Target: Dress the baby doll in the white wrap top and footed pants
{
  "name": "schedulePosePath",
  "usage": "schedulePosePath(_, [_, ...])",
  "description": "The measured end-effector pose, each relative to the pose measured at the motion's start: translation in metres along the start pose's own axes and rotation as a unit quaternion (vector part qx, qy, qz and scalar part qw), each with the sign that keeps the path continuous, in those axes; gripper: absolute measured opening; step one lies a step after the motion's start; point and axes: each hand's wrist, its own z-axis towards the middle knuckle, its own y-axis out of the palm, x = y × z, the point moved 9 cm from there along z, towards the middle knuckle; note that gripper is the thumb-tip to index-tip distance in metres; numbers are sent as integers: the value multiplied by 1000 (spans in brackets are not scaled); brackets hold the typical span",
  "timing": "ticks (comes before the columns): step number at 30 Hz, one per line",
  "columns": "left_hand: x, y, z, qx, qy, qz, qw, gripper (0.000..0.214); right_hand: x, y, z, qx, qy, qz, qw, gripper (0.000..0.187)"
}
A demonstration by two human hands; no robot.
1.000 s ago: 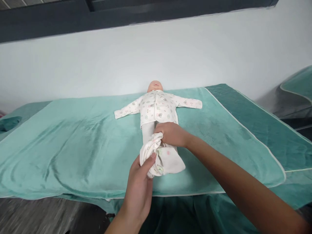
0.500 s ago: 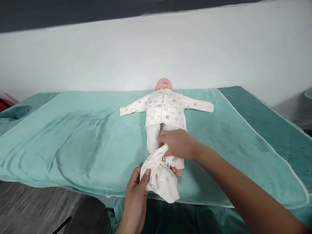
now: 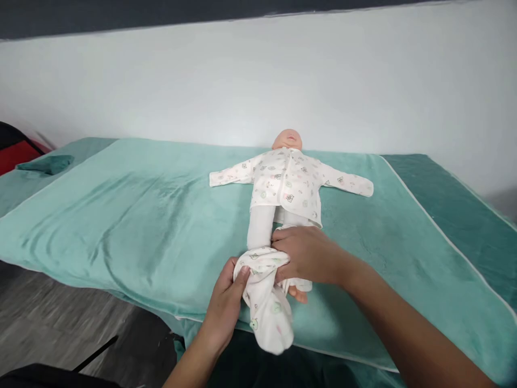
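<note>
A baby doll (image 3: 287, 139) lies on its back with its head toward the wall, arms spread. It wears a white printed jacket (image 3: 285, 183) and white leggings (image 3: 260, 226). Bunched round the lower part of the leg on the left is a pair of printed baby trousers (image 3: 269, 318), which covers that foot. My left hand (image 3: 228, 296) pinches the bunched edge on its left side, thumb on top. My right hand (image 3: 309, 253) grips the upper right edge of the same cloth; its fingertips are partly hidden. The doll's other foot (image 3: 298, 293) shows bare beneath my right wrist.
A light green blanket (image 3: 141, 215) with pale piping covers the table, over a darker green cover (image 3: 452, 188) at the right. Behind the doll's head rises a white wall (image 3: 258, 81). A red and black object (image 3: 18, 151) sits at the far left.
The trousers' opening now wraps round the doll's lower leg, where before it lay bunched in front of the foot. Both hands keep hold of it. My view has shifted slightly left.
</note>
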Motion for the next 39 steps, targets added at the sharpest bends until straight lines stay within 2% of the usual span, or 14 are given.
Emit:
schedulePosePath(4, [17, 4, 9, 52, 94, 26, 994, 41, 2, 1, 1, 15, 11, 5, 1000, 29])
schedulePosePath(7, [27, 7, 18, 71, 135, 31, 988, 41, 5, 3, 2, 42, 19, -8, 999, 25])
schedulePosePath(12, [45, 4, 43, 84, 170, 36, 981, 44, 14, 7, 6, 64, 86, -26, 994, 18])
schedulePosePath(15, [60, 0, 61, 92, 191, 50, 976, 51, 17, 8, 8, 63, 121, -40, 990, 21])
schedulePosePath(18, [70, 0, 84, 97, 183, 39, 978, 57, 18, 8, 10, 67, 138, -44, 987, 25])
schedulePosePath(21, [82, 8, 107, 87, 186, 33, 978, 55, 19, 5, 11, 86, 156, -45, 983, 23])
schedulePosePath(27, [109, 27, 139, 81, 246, 51, 965, 55, 25, 2, 11, 100, 208, -75, 970, 22])
schedulePosePath(31, [109, 27, 144, 102, 252, 49, 961, 58, 29, 1, 14, 112, 238, -81, 961, 23])
schedulePosePath(35, [103, 24, 143, 112, 253, 76, 958, 57, 31, 1, 16, 126, 237, -65, 961, 17])
schedulePosePath(39, [102, 20, 137, 125, 269, 143, 944, 50, 35, -3, 9, 135, 218, 4, 967, 11])
